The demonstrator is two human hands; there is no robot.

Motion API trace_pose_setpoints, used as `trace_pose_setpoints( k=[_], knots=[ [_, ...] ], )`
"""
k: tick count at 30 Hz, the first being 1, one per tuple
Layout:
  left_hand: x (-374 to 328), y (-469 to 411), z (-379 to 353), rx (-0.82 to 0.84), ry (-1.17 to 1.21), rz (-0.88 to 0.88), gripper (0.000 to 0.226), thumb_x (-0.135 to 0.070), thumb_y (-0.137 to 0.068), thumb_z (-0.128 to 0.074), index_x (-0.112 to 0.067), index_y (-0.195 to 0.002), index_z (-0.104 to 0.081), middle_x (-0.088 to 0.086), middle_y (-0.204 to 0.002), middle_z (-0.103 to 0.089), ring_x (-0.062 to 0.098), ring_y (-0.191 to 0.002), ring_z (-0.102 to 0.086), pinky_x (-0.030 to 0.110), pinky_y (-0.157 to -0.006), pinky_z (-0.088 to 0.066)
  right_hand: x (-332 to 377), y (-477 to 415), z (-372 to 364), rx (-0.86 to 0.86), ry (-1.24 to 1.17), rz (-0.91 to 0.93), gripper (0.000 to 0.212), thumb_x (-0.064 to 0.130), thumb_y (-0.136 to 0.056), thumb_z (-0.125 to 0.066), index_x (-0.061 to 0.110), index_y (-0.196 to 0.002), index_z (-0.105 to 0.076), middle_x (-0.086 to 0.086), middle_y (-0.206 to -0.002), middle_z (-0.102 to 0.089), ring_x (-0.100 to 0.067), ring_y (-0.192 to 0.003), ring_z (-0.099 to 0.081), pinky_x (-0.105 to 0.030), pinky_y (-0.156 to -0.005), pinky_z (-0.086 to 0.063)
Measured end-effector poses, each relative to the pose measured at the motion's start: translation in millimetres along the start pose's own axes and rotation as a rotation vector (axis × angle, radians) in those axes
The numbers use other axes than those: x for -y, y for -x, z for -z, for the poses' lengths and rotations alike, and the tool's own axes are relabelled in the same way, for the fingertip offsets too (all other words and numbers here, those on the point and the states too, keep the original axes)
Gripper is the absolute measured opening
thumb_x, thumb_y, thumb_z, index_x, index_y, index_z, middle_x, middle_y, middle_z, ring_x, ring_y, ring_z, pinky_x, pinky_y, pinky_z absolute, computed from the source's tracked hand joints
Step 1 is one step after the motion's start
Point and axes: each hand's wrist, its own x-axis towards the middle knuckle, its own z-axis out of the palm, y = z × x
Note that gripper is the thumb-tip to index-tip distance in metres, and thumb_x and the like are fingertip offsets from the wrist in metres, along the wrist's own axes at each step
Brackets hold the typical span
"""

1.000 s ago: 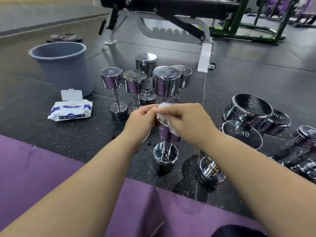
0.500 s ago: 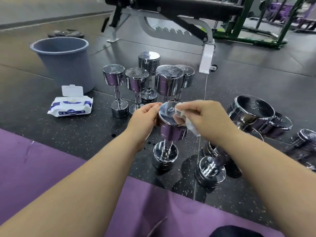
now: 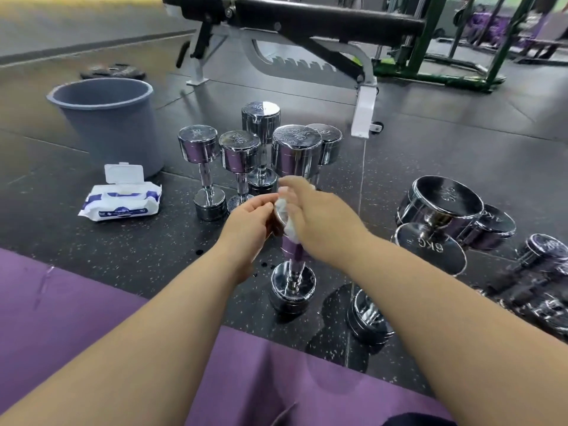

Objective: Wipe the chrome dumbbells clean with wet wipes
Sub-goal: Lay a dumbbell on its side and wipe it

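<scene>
A small chrome dumbbell (image 3: pixel 293 279) stands upright on the black floor in front of me. My left hand (image 3: pixel 250 224) grips its upper head from the left. My right hand (image 3: pixel 319 221) holds a crumpled white wet wipe (image 3: pixel 285 218) against the top of that head, covering most of it. Behind it stand several more upright chrome dumbbells (image 3: pixel 296 152). Other chrome dumbbells (image 3: pixel 442 210) lie on their sides to the right, some marked 6KG.
An open pack of wet wipes (image 3: pixel 121 201) lies on the floor at the left, in front of a grey bucket (image 3: pixel 106 121). A weight bench (image 3: pixel 307 29) stands behind. A purple mat (image 3: pixel 92 318) covers the near floor.
My right hand has swept the wipe back leftward over the top of the dumbbell head, which was uncovered half a second ago. My left hand keeps its grip.
</scene>
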Motion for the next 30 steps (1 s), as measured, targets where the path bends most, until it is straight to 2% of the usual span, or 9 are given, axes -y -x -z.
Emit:
trace_pose_setpoints(
  k=[2,5,11,15,18,21,23,26,30],
  knots=[
    [-2,1,2,0.010,-0.030,0.001,0.024,-0.006,-0.097,-0.050,-0.017,-0.098,-0.070,0.001,-0.087,-0.074,0.014,-0.084,-0.064,0.031,-0.087,-0.051,7,16,-2,0.000,0.032,0.084,0.040,0.024,-0.105,-0.040,0.025,-0.145,-0.038,-0.006,-0.113,-0.067,-0.028,-0.090,-0.064,-0.036,-0.076,-0.048],
    [-4,2,-1,0.020,-0.035,-0.007,0.027,-0.003,-0.097,-0.047,-0.017,-0.099,-0.070,0.002,-0.087,-0.073,0.011,-0.075,-0.065,0.023,-0.070,-0.055,-14,40,8,-0.030,0.002,0.052,0.035,0.026,-0.105,-0.039,0.029,-0.140,-0.045,0.002,-0.099,-0.068,-0.016,-0.074,-0.059,-0.018,-0.063,-0.043],
    [-2,3,-2,-0.012,-0.021,0.008,0.026,-0.001,-0.094,-0.049,-0.017,-0.097,-0.071,-0.003,-0.077,-0.073,0.007,-0.065,-0.062,0.019,-0.065,-0.052,-8,9,5,0.000,-0.006,-0.090,0.040,0.022,-0.103,-0.040,0.025,-0.143,-0.042,-0.010,-0.133,-0.058,-0.030,-0.114,-0.056,-0.034,-0.090,-0.042],
    [-4,1,-1,0.002,-0.029,0.013,0.029,0.000,-0.095,-0.047,-0.018,-0.094,-0.070,-0.003,-0.074,-0.072,0.009,-0.066,-0.062,0.023,-0.070,-0.052,-5,37,-6,-0.137,-0.118,0.039,0.032,0.023,-0.098,-0.057,0.029,-0.130,-0.058,0.007,-0.113,-0.071,-0.010,-0.104,-0.066,-0.028,-0.091,-0.050],
    [-6,2,-4,-0.033,-0.091,-0.007,0.030,0.001,-0.092,-0.048,-0.018,-0.092,-0.072,0.000,-0.078,-0.073,0.014,-0.071,-0.061,0.031,-0.076,-0.051,-17,40,1,-0.353,-0.471,-0.126,0.025,0.009,-0.087,-0.072,0.024,-0.107,-0.070,0.018,-0.093,-0.072,0.013,-0.079,-0.064,-0.006,-0.075,-0.047],
    [-15,8,-7,-0.239,-0.318,-0.192,0.023,-0.009,-0.090,-0.053,-0.022,-0.085,-0.071,-0.011,-0.070,-0.068,0.009,-0.066,-0.055,0.027,-0.066,-0.049,-11,35,0,-0.534,-1.070,-0.280,0.035,-0.005,-0.083,-0.072,0.024,-0.100,-0.063,0.003,-0.083,-0.067,-0.012,-0.072,-0.065,-0.025,-0.067,-0.055],
    [-28,17,-11,-0.296,-0.440,-0.363,0.017,-0.022,-0.091,-0.058,-0.016,-0.078,-0.069,-0.010,-0.059,-0.060,0.003,-0.054,-0.045,0.021,-0.056,-0.040,-6,34,-1,-0.573,-1.247,-0.307,0.037,-0.005,-0.081,-0.073,0.024,-0.100,-0.059,-0.001,-0.079,-0.059,-0.014,-0.071,-0.058,-0.026,-0.064,-0.052],
    [-46,28,-19,-0.090,-0.560,-0.358,0.051,-0.048,-0.089,-0.061,0.001,-0.079,-0.067,0.014,-0.066,-0.062,0.007,-0.051,-0.045,0.017,-0.052,-0.040,0,31,7,-0.570,-1.359,-0.283,0.024,-0.003,-0.079,-0.075,0.014,-0.092,-0.063,-0.004,-0.076,-0.063,-0.014,-0.070,-0.061,-0.025,-0.067,-0.052],
    [-48,33,-29,0.148,-0.498,-0.210,0.051,-0.051,-0.083,-0.069,0.001,-0.085,-0.071,0.005,-0.061,-0.059,0.012,-0.050,-0.048,0.021,-0.048,-0.039,3,34,12,-0.502,-1.362,-0.256,0.016,-0.009,-0.084,-0.068,0.007,-0.083,-0.067,-0.002,-0.070,-0.072,-0.011,-0.066,-0.067,-0.020,-0.065,-0.055]
  ],
)
